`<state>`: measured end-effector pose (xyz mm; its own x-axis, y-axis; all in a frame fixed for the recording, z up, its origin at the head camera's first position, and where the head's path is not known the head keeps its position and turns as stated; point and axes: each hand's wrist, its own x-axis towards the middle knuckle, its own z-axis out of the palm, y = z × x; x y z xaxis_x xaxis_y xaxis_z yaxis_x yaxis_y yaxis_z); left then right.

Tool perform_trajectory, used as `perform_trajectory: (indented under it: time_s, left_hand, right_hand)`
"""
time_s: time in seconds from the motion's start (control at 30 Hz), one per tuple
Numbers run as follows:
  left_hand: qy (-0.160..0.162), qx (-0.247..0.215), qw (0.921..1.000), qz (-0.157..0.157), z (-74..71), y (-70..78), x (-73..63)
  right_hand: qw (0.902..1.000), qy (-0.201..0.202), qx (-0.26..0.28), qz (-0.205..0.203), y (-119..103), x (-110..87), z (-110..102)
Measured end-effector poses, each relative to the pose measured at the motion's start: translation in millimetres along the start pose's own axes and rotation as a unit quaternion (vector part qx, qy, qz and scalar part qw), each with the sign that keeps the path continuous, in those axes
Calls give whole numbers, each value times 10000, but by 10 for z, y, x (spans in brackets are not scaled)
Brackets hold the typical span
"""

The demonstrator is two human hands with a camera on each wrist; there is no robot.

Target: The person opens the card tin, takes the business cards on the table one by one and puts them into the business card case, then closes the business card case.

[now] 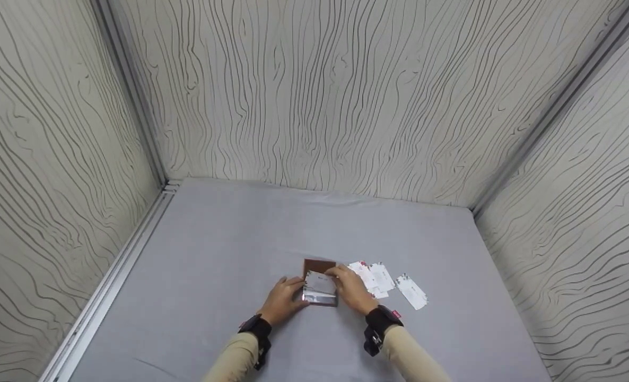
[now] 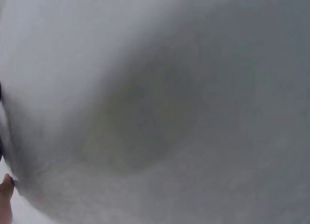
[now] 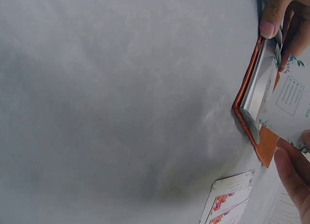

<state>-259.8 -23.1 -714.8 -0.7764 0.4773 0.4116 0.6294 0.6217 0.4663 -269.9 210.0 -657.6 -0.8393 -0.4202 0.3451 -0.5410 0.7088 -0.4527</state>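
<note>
A brown business card holder [image 1: 320, 265] lies with its flap folded back on the grey cloth, its silvery inner part [image 3: 256, 83] facing up. My left hand [image 1: 282, 301] grips the holder's left side, the thumb at its near corner. A white business card [image 1: 320, 283] with leaf prints sits tilted over the silvery part. At the card's right edge, my right hand [image 1: 352, 288] pinches it between thumb and fingers. In the right wrist view, the printed card [image 3: 290, 95] reaches into the holder; how deep is hidden. The left wrist view catches only a fingertip [image 2: 6, 192].
Several white cards [image 1: 381, 277] overlap just right of my right hand, some with red prints. A single card [image 1: 412, 292] lies apart farther right. Grey cloth [image 1: 229, 228] covers the table, wrinkled in places. Patterned panels [image 1: 314, 95] enclose the back and both sides.
</note>
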Motion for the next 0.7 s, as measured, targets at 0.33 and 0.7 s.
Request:
perform_trajectory:
  time_s: [0.33, 0.7]
  left_hand:
    - [-157, -48, 9997, -175, 3, 5, 11]
    - [-144, -71, 9997, -188, -10, 15, 19]
  right_hand:
    - [10000, -50, -7, 15, 3, -6, 19]
    - [9993, -323, 22, 178, -11, -34, 72]
